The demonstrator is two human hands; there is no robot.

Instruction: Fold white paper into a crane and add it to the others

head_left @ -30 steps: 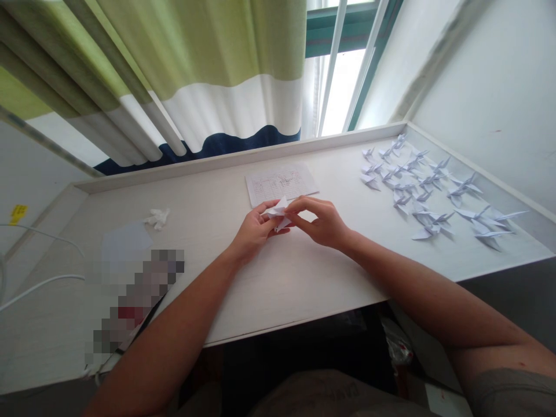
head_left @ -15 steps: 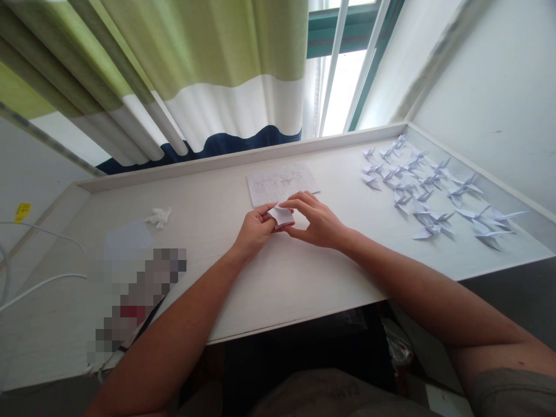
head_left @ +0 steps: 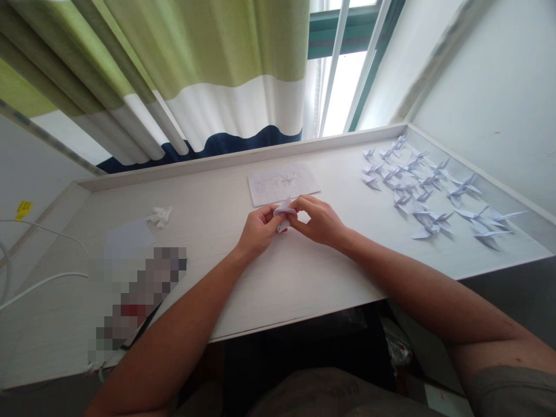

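Note:
A small piece of folded white paper [head_left: 284, 209] is held between my two hands over the middle of the desk. My left hand [head_left: 257, 231] pinches its left side between thumb and fingers. On the other side, my right hand [head_left: 319, 220] grips the paper with thumb and bent fingers. One flap of the paper points up between the hands, and part of it is hidden by my fingers. Just beyond my hands lies a printed sheet or booklet [head_left: 280, 182] with a table on it.
Several folded paper cranes [head_left: 428, 188] stand at the desk's right side. To the left are a crumpled white tissue [head_left: 160, 217], a flat paper sheet [head_left: 128, 240], a blurred-out object [head_left: 143, 298] and a white cable [head_left: 47, 284]. A raised rim [head_left: 243, 154] edges the white desk's back.
My right fingers have closed from above onto the folded paper. The paper has turned, its flap now pointing up instead of lying flat toward me.

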